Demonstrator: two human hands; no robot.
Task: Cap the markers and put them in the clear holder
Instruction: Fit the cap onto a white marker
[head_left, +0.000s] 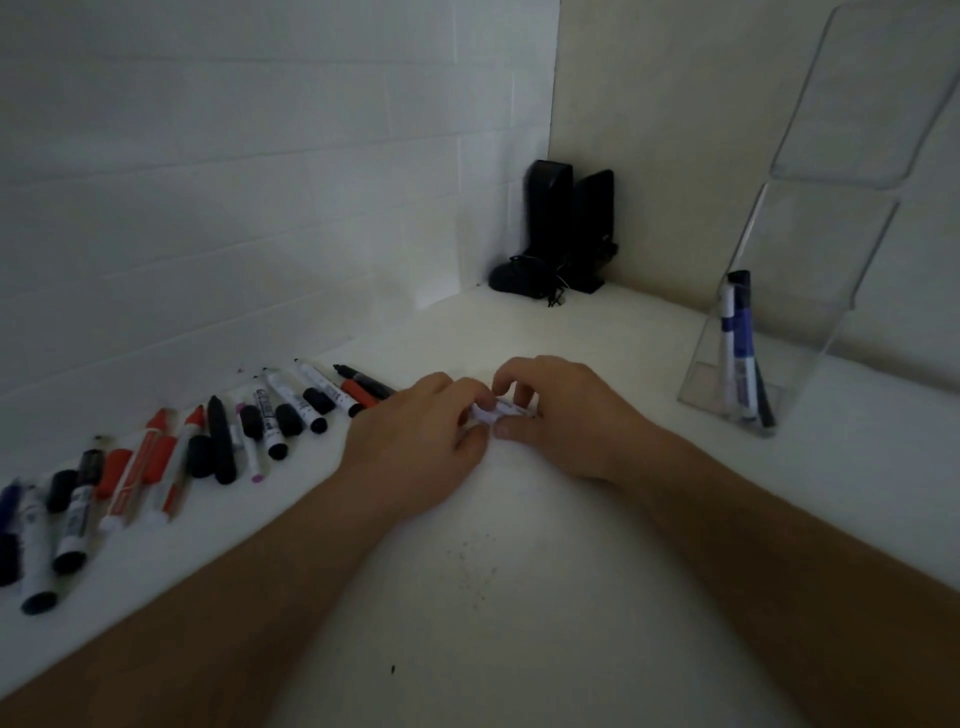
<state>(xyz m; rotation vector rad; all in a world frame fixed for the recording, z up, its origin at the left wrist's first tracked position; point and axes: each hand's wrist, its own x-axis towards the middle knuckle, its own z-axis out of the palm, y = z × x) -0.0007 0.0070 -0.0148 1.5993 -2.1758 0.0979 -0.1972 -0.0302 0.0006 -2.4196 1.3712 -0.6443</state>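
Two hands push a cap onto a marker.

The left hand (423, 426) and right hand (558, 415) both pinch one white marker (501, 409) over the table (519, 597), meeting so the cap can go on. The clear holder (789, 322) at the right has a few markers standing inside; many more markers (171, 452) lie on the left.

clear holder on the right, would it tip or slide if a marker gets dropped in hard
The clear holder looks like thin, light plastic, so it would probably slide on the smooth white desk. Its tall back panel leans backward, so a hard drop might rock it. The few markers inside add little weight.
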